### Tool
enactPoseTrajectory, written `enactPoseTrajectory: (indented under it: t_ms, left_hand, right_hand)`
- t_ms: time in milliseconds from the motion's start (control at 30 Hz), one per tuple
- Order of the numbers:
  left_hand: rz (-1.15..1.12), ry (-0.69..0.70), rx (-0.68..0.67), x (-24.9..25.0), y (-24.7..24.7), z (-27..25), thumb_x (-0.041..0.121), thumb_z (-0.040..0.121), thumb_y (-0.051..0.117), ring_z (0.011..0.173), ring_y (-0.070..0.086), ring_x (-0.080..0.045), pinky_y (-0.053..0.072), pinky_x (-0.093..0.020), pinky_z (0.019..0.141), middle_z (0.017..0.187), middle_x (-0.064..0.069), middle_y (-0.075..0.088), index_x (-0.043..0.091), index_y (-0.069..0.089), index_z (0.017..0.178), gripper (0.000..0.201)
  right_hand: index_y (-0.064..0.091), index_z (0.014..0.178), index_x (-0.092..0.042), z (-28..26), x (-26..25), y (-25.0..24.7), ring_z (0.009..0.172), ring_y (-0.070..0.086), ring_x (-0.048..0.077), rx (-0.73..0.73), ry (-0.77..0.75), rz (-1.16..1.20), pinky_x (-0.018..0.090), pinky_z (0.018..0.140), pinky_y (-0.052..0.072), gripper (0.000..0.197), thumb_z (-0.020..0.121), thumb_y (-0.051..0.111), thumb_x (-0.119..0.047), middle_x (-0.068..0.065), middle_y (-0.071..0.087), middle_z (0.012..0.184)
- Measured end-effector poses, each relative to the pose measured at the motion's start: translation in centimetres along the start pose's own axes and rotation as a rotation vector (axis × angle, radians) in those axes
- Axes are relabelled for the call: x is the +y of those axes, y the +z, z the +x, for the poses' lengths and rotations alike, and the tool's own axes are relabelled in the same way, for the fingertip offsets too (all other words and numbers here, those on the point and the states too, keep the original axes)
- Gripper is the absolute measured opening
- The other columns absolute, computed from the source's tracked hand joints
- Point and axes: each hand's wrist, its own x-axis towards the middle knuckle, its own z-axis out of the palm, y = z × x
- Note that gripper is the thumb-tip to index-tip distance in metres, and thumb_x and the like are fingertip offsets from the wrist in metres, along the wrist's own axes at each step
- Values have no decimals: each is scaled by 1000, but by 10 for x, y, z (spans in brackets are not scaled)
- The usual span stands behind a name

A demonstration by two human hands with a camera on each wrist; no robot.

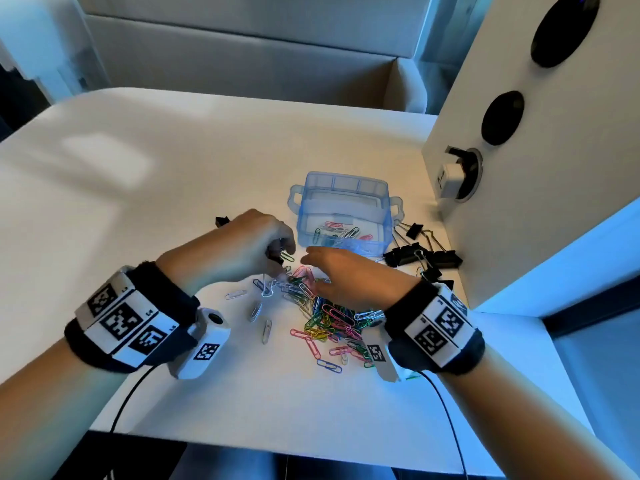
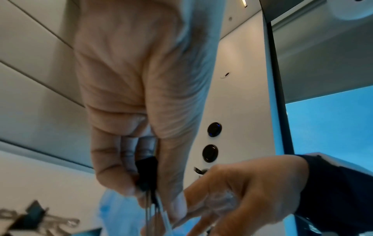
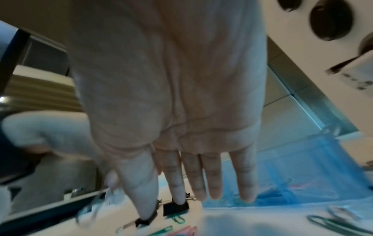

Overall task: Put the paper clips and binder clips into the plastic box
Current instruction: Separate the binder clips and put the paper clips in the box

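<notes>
The blue plastic box (image 1: pixel 343 216) stands open on the white counter (image 1: pixel 173 209) with a few paper clips inside, a heap of coloured paper clips (image 1: pixel 329 317) just in front of it and black binder clips (image 1: pixel 422 254) beside it on the right. The left hand (image 1: pixel 249 240) pinches a small black binder clip (image 2: pixel 146 172) between thumb and curled fingers — its wire handles hang down. The right hand (image 1: pixel 339 271) is spread flat, fingers straight, holding nothing, low over the heap — close to the box's near wall.
</notes>
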Motion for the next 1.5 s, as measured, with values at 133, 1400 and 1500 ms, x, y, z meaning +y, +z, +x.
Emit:
enactPoseTrajectory:
  t_ms: [133,1400,1500]
  left_hand:
    - [-20,5,85,-11,-6,1,22,85,69,64,63,-9,43,-19,59,68,7,68,16,74,87,8]
    - [205,-38,-203,32,55,-10,9,73,69,91,58,-27,47,-34,69,102,-9,55,8,54,108,38]
    - [119,-2,-114,29,52,2,12,76,70,86,56,-20,45,-27,64,100,-2,54,13,54,110,37]
  right_hand:
    - [39,136,-6,13,-13,3,132,38,31,-97,-20,-56,47,103,40,53,83,45,3,13,33,146]
    - [45,114,-5,-65,21,31,80,53,27,46,310,-41,28,61,39,62,69,80,-31,6,38,104]
    - [45,110,-11,-57,20,25,89,42,22,83,336,-34,35,70,39,75,61,76,-58,3,37,100]
